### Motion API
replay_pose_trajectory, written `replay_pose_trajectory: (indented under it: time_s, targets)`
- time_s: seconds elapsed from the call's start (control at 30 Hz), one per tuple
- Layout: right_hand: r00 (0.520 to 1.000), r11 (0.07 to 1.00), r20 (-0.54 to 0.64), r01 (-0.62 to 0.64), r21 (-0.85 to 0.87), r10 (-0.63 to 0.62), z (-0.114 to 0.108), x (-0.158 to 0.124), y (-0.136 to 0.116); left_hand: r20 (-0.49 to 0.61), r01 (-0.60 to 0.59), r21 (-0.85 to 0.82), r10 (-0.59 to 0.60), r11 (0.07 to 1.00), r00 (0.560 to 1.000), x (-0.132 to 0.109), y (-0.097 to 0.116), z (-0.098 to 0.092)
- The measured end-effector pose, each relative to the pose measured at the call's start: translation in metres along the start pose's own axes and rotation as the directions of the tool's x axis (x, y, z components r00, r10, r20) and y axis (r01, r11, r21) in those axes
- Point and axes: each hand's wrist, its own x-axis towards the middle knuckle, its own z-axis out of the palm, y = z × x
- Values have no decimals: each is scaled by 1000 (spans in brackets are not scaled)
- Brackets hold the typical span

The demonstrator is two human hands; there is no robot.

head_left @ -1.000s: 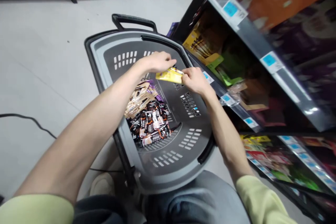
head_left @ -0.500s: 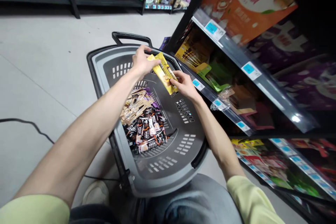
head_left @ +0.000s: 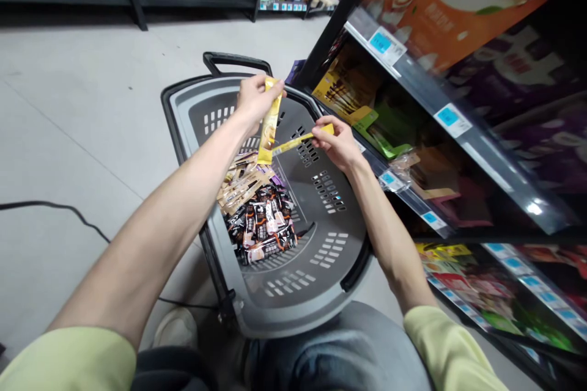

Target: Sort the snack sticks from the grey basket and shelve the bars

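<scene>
Over a grey shopping basket (head_left: 197,98) I hold two yellow stick packets. My left hand (head_left: 254,101) pinches the top of one yellow packet (head_left: 268,128), which hangs down upright. My right hand (head_left: 337,143) pinches the end of a second yellow packet (head_left: 298,142), held nearly level and pointing left toward the first. Inside the basket lies a heap of black and orange packets (head_left: 263,226) with tan stick packets (head_left: 241,183) on top.
A store shelf (head_left: 413,82) with blue price tags and stacked goods runs along the right, close to the basket. A black cable (head_left: 55,208) crosses the pale floor at left. More shelving stands at the back. My knees and a shoe are at the bottom.
Both hands held the yellow packets together as one bundle. Now they have pulled apart, with one packet hanging from the left hand and one in the right.
</scene>
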Motion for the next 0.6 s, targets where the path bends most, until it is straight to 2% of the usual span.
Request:
replay_pose_trajectory:
  time_s: [0.1, 0.2, 0.43, 0.57, 0.6]
  targets:
    - [999, 1000, 37, 4, 11, -5, 8, -5, -5, 62, 42, -29, -40, 999, 997, -6, 6, 3]
    - [999, 999, 20, 49, -20, -49, 16, -10, -10, 140, 75, -33, -69, 997, 988, -11, 11, 5]
    - [964, 955, -164, 163, -250, -208, 20, -10, -11, 324, 77, 86, -101, 993, 941, -17, 15, 6]
    - [954, 933, -182, 174, -315, -239, 21, -9, -9, 438, 17, 131, -74, 991, 896, -19, 16, 7]
    - [955, 930, -173, 178, -322, -243, 21, -9, -9, 437, -7, 132, -52, 991, 898, -19, 15, 7]
